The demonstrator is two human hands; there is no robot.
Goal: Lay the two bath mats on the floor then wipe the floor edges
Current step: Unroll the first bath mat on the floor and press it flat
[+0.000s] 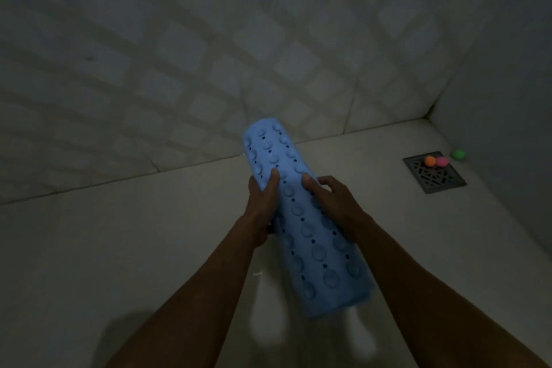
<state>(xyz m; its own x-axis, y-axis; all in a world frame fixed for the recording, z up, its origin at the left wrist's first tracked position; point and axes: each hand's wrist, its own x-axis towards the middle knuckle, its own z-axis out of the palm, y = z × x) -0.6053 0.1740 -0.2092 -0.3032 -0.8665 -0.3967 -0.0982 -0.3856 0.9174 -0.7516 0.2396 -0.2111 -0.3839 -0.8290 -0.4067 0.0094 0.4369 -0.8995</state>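
Rolled blue suction-cup bath mat (301,218) held above pale floor (119,248), gripped by left hand (264,203) and right hand (331,200), fingers curled round roll. First step, apparently: laying mats. Next: unrolling flat, likely clear of floor drain (434,173). No legible writing.

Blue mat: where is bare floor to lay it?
The floor left of the left hand, along the wall base, is bare. Both hands, right hand too, grip the rolled blue mat. The right corner is crowded: drain grate and three small balls.
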